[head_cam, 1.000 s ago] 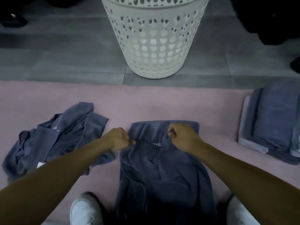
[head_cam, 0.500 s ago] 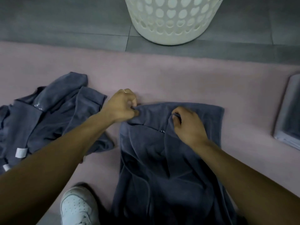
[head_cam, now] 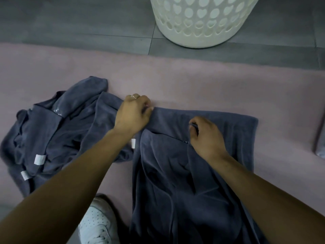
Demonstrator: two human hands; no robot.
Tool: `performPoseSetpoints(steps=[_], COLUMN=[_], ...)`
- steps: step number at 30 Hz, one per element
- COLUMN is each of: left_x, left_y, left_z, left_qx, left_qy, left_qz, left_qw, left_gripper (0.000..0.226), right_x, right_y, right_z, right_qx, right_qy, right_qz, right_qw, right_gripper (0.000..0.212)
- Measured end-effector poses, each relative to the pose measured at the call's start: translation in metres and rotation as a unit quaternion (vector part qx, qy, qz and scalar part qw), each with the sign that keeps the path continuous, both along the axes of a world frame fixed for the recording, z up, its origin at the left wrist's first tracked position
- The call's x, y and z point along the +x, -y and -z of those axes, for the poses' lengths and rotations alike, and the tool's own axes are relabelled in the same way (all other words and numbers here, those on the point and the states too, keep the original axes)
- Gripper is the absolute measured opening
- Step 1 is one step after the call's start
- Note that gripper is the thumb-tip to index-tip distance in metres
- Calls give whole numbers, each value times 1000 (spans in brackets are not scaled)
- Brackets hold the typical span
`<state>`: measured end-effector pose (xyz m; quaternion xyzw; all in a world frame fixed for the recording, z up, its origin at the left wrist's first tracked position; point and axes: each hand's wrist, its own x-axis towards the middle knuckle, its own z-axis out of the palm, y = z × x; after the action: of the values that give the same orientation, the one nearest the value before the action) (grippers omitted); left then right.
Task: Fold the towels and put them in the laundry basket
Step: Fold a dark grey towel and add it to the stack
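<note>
On pink rug (head_cam: 193,81) (perhaps carpet): towel (head_cam: 175,173).

No text can be read: the white tags (head_cam: 40,159) on the crumpled grey towels (head_cam: 58,136) look blank or too blurred.

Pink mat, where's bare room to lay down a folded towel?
Free: the mat strip between the spread towel and the grey floor tiles before the laundry basket, and right of the towel. Crowded: left, where the crumpled towels lie against the left hand.
</note>
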<state>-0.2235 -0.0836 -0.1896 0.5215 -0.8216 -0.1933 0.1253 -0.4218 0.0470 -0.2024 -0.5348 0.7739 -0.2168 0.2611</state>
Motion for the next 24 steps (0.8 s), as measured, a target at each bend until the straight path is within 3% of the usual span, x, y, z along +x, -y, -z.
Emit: performPoseSetpoints(steps=[4, 8, 10, 12, 17, 20, 24], left_x=[23, 44, 53, 55, 39, 37, 29], left_y=[-39, -53, -52, -53, -20, 4, 18], left_z=[-3, -11, -12, -11, 3, 20, 21], left_qx=[187, 304, 323, 318, 251, 189, 164], left_qy=[-59, -164, -169, -171, -182, -56, -51], left_qz=[60, -16, -24, -31, -121, -54, -7], left_qw=[979, 938, 931, 932, 943, 979, 985], left_gripper=[7, 19, 15, 5, 17, 43, 13], right_x=[1, 5, 7, 6, 7, 8, 8], right_y=[3, 5, 5, 5, 7, 7, 7], right_z=[4, 5, 6, 6, 8, 8, 9], right_qx=[1, -4, -9, -10, -16, -13, -16], right_qy=[-10, -5, 0, 6, 11, 11, 10], right_qz=[0, 9, 9, 11, 12, 8, 5], right_qw=[1000, 1000, 1000, 1000, 1000, 1000, 1000], right_gripper=[12, 12, 12, 11, 11, 11, 10])
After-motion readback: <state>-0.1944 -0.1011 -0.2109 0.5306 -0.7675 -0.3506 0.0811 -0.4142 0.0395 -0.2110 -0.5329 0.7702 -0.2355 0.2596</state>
